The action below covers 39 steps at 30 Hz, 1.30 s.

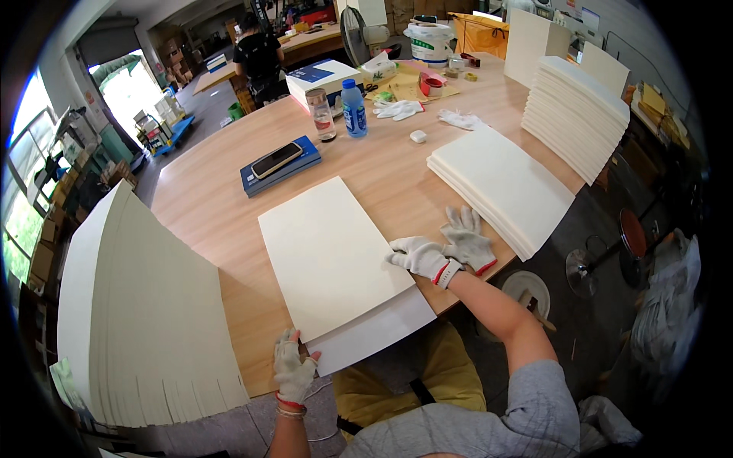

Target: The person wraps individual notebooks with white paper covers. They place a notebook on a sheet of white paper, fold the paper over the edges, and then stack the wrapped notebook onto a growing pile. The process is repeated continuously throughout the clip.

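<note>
A cream rectangular board (330,256) lies on the table in front of me, over a white sheet (378,328) that sticks out along its near edge. My left hand (294,368), in a pale work glove with bare fingertips, is at the board's near left corner, thumb and forefinger apart along the edges. My right hand (418,256), gloved too, rests its outstretched fingers at the board's right edge; their undersides are hidden. Beside the right hand lies a loose grey-white glove (468,238) with a red cuff.
A tall stack of pale sheets (156,320) stands at the left. Further stacks, one low (504,179) and one high (573,114), are at the right. Beyond the board are a phone (276,160) on a blue box (305,159), two bottles (354,108) and a white bucket (427,44). Another person (259,61) is farther back.
</note>
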Motion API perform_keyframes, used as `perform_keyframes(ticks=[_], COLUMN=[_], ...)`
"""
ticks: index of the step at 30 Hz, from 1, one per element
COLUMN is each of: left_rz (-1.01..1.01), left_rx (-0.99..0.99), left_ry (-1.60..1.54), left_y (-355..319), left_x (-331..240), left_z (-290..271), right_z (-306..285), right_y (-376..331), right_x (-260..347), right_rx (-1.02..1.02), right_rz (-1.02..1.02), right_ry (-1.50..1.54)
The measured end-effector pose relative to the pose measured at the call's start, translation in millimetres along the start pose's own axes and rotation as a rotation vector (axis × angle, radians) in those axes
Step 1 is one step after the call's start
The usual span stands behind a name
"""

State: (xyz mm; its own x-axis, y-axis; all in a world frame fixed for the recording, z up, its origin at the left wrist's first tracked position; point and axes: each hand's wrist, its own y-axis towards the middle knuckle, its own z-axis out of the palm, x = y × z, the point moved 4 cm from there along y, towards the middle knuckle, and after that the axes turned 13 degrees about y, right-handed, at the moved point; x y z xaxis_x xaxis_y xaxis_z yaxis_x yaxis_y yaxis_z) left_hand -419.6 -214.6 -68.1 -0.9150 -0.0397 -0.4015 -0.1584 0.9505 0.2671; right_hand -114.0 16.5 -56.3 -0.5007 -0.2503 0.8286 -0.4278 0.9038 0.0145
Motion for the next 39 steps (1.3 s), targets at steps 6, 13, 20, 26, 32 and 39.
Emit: perform_keyframes(ticks=[6, 13, 20, 26, 32, 39], left_rz=[0.480, 0.475, 0.549, -0.182, -0.196, 0.964], left_rx=[-0.024, 0.251, 0.089, 0.488, 0.562, 0.648], left_ry=[0.178, 0.310, 0.295, 0.111, 0.157, 0.900], left_y=[29.9, 39.0, 46.4, 98.0, 103.0, 151.4], left_x=[-87.2, -108.3, -71.0, -33.0, -33.2, -150.3], left_z=[-36.0, -22.9, -23.1, -17.5, -9.2, -2.0], right_z=[-1.2, 0.6, -13.6, 3.3, 9.4, 7.6], right_y=[-31.6, -45.8, -35.0, -39.7, -38.2, -31.9], right_x=[24.4, 33.1, 2.7, 32.7, 34.0, 2.0], right_rx=[0.023, 0.262, 0.395, 0.103, 0.062, -0.183], right_rz=[-0.212, -0.233, 0.007, 0.030, 0.166, -0.056], right_ry=[0.252, 0.133, 0.392, -0.144, -0.163, -0.018])
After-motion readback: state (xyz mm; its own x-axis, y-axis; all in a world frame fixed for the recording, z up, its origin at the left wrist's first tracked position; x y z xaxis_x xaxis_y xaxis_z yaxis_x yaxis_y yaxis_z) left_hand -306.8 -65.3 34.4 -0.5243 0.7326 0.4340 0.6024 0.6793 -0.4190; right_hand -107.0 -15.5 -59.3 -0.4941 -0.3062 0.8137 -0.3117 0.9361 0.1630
